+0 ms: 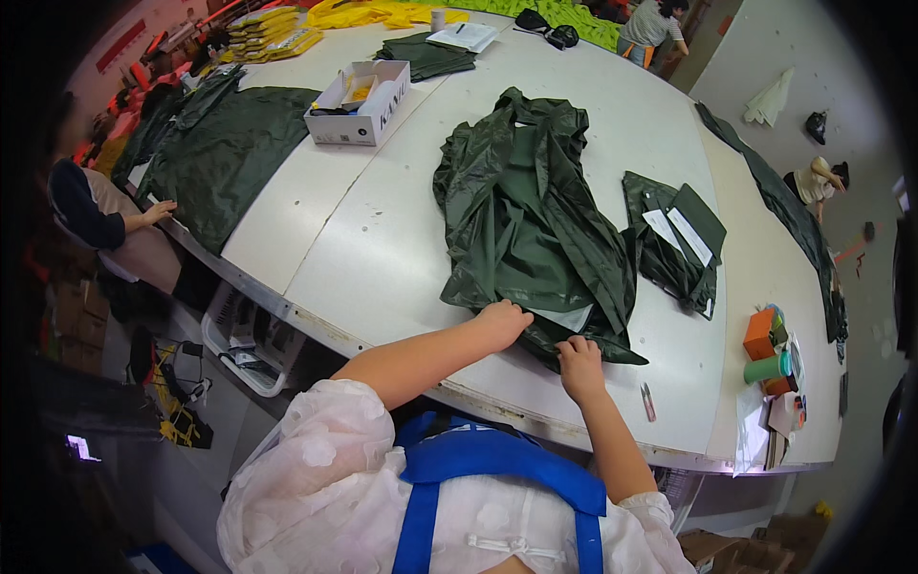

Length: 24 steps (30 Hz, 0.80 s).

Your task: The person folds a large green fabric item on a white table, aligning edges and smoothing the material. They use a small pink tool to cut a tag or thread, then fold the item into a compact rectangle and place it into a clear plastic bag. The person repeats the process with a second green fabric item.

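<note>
A dark green, shiny rain jacket [532, 234] lies spread and wrinkled on the white table in front of me. My left hand [503, 325] is closed on the jacket's near edge, its fingers bent over the cloth. Just right of it and a little nearer, my right hand [579, 367] pinches the same edge. Between and behind the hands, a pale patch of the lining or a sheet shows under the fold; which of these it is I cannot tell. Right of the jacket sits a folded dark green garment [673, 239] with white paper slips on it.
A white box [360, 103] holding small items stands at the back left. Thread snips [648, 403] lie near the front edge. Cups and boxes, among them a green cup [768, 368], cluster on the right. A co-worker's hand [158, 211] rests by another green garment [234, 158].
</note>
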Each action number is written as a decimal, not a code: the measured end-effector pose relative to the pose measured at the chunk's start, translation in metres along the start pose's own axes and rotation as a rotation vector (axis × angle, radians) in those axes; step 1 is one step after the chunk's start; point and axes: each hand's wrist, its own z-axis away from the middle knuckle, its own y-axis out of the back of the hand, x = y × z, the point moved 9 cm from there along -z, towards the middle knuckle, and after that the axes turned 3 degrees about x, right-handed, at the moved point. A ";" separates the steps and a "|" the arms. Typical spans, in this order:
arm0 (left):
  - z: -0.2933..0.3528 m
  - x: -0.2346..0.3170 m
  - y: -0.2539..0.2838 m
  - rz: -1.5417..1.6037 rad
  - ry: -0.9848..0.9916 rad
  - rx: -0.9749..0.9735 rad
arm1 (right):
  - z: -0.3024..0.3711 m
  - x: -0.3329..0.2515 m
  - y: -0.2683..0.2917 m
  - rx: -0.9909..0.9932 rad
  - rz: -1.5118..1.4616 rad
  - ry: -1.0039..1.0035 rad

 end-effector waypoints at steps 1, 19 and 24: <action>0.002 0.004 -0.001 -0.051 -0.013 -0.011 | 0.002 0.000 -0.005 -0.025 0.006 -0.003; 0.043 0.001 -0.010 -0.136 -0.148 -0.007 | 0.029 -0.016 -0.018 0.051 -0.020 -0.072; 0.055 0.007 0.000 -0.188 -0.196 0.095 | 0.037 -0.010 -0.037 -0.019 0.040 -0.137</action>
